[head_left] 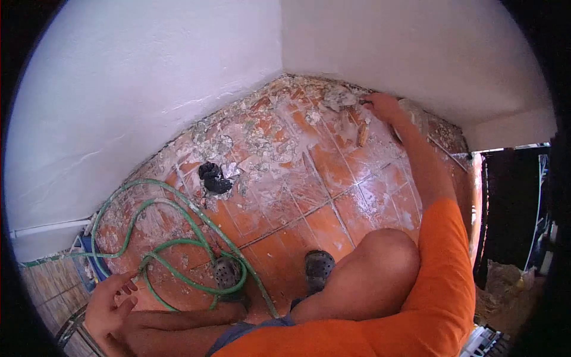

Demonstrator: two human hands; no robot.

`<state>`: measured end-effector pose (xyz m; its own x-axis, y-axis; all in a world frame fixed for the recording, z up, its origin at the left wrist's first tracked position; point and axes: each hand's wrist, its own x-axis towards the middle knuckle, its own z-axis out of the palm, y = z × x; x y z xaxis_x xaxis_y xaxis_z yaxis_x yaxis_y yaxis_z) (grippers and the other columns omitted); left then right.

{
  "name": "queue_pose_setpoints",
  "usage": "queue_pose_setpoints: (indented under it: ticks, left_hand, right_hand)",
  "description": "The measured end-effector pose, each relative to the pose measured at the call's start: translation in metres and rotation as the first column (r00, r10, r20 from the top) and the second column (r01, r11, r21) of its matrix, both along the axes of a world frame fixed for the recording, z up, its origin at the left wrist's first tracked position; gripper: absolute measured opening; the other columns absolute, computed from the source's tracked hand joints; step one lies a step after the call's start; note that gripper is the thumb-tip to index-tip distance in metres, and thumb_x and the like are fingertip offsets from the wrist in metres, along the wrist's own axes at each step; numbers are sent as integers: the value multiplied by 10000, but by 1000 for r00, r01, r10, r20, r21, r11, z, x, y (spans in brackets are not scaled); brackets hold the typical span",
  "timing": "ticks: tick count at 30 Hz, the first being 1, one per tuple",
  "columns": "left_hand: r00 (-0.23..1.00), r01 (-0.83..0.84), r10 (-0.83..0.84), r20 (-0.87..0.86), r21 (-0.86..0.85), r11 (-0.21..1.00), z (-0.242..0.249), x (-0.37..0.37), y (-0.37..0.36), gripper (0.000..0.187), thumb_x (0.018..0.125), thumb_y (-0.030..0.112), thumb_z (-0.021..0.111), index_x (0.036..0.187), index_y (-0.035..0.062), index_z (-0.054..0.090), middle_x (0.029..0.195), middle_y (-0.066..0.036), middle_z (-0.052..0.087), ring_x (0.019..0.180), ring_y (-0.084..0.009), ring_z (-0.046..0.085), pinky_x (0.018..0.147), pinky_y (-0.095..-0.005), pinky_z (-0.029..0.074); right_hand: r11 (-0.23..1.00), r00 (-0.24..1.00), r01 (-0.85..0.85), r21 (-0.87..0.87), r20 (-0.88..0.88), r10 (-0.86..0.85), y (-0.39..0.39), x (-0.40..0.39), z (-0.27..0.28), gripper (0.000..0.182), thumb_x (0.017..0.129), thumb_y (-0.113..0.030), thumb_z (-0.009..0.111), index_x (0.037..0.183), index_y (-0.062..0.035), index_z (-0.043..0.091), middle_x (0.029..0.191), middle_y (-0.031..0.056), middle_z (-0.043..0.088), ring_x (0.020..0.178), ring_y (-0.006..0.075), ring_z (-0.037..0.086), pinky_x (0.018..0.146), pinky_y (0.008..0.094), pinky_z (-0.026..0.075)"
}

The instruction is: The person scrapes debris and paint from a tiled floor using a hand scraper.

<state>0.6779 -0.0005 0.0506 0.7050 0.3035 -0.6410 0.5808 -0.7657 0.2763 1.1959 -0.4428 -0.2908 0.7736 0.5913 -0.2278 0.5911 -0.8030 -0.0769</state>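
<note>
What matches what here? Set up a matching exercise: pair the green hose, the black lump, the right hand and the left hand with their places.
Things:
1. green rubber garden hose
2. black crumpled lump
3. right hand
4. left hand

Places:
A. far on the floor, by the base of the white wall, at the grey rubble pile
B. low at the picture's near left edge, open, by the hose loops
C. coiled over the orange floor tiles, around a dark perforated clog
D. mid-floor among white dust

Pairs: 1-C, 2-D, 3-A, 4-B
</note>
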Motion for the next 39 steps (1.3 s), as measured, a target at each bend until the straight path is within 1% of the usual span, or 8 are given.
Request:
queue_pose_setpoints:
  ticks: [6, 9, 11, 14, 21, 32, 36, 39]
  left_hand:
    - [998, 45, -44, 44, -17, 999, -3, 10, 7, 528, 673, 46, 654, 1189, -5, 557, 900, -131, 620, 807, -251, 599, 721, -340, 465]
    - [995, 89, -87, 50, -37, 995, -3, 26, 12, 532, 673, 75, 645, 1191, -14, 556, 904, -141, 618, 818, -266, 600, 740, -356, 468]
    - [995, 71, -65, 78, -76, 995, -6, 31, 18, 530, 673, 81, 640, 1189, -11, 560, 906, -145, 617, 825, -278, 600, 752, -363, 466]
    - [992, 81, -61, 114, -175, 981, -13, 44, 24, 527, 670, 82, 637, 1186, 1, 569, 909, -150, 617, 843, -297, 598, 775, -375, 459]
    - [965, 248, -217, 149, -245, 937, -22, 65, 35, 540, 661, 80, 675, 1193, 46, 585, 925, -150, 622, 878, -324, 591, 795, -386, 449]
    - [926, 366, -323, 196, -251, 896, -36, 78, 57, 549, 697, 77, 656, 1236, 55, 551, 954, -152, 607, 887, -323, 576, 784, -388, 436]
    - [901, 412, -337, 275, -289, 864, -39, 73, 71, 546, 708, 95, 661, 1240, 48, 548, 924, -158, 592, 888, -334, 557, 783, -394, 432]
    - [910, 404, -342, 235, -314, 859, -41, 74, 78, 540, 720, 108, 667, 1242, 44, 546, 933, -157, 593, 885, -342, 561, 786, -398, 432]
  right_hand:
    - [993, 988, 112, 35, -110, -107, 40, -14, 0, 339, 863, -310, 584, 1179, -193, 612, 1120, 134, 623, 1061, 351, 565, 918, 434, 445]
    - [990, 994, 107, 92, -5, -107, 6, 0, 9, 348, 859, -306, 586, 1180, -176, 615, 1156, 138, 609, 1077, 353, 557, 926, 422, 441]
    - [973, 983, 164, -160, -50, -174, -6, -7, 38, 374, 853, -304, 590, 1195, -152, 603, 1171, 142, 600, 1081, 355, 552, 936, 418, 437]
    - [980, 972, 165, -109, -152, -180, -5, 1, 26, 383, 854, -320, 589, 1194, -145, 604, 1152, 145, 606, 1076, 351, 554, 934, 434, 435]
    - [978, 999, -1, -209, -53, -11, 57, 21, 4, 375, 873, -314, 552, 1204, -141, 591, 1133, 150, 613, 1052, 329, 573, 932, 425, 440]
    - [991, 995, -97, 95, -8, 99, 147, -62, 3, 354, 869, -314, 560, 1209, -221, 590, 1083, 158, 632, 1003, 344, 598, 863, 451, 468]
    - [991, 987, 128, -28, -94, -130, 97, -41, 33, 369, 846, -303, 589, 1200, -202, 602, 1162, 138, 605, 1062, 330, 573, 890, 433, 461]
    - [995, 995, 92, 32, -36, -91, 42, -15, 5, 355, 840, -303, 596, 1174, -185, 621, 1163, 148, 602, 1061, 335, 572, 897, 429, 456]
